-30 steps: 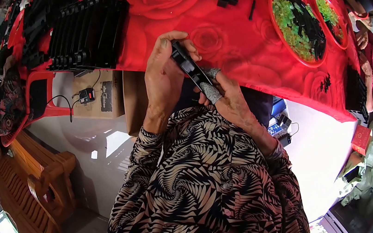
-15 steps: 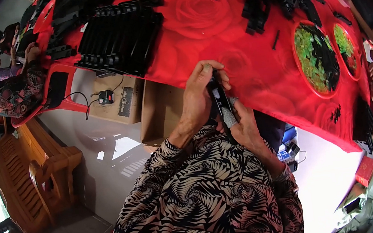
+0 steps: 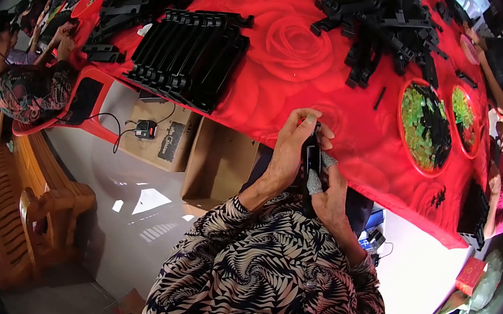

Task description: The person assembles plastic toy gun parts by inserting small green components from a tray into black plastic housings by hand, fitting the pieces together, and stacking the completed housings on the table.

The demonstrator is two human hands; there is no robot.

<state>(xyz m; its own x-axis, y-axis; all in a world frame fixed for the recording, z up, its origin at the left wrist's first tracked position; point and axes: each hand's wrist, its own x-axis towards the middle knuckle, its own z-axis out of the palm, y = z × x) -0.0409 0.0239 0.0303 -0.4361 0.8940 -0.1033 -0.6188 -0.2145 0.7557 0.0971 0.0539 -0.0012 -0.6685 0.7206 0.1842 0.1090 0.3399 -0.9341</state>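
At the table's near edge, my left hand [image 3: 289, 154] is closed around the upper end of a long, narrow black plastic part [image 3: 312, 157]. My right hand [image 3: 332, 198] grips the same part lower down, with grey fabric-like wraps [image 3: 314, 182] on its fingers. The part stands tilted between both hands, and its lower end is hidden. Beyond my left hand, a row of similar long black parts [image 3: 192, 54] lies side by side on the red tablecloth [image 3: 293, 58].
A loose pile of black parts [image 3: 382, 21] covers the far right. Two red-rimmed trays [image 3: 405, 138] hold green-yellow and black small pieces. An open cardboard box [image 3: 217, 161] sits below the table edge, beside a wooden bench [image 3: 25, 210]. Other people sit left and right.
The view has shifted, so table and hands appear lower in the picture. Both hands still hold the black part, which now looks more upright.
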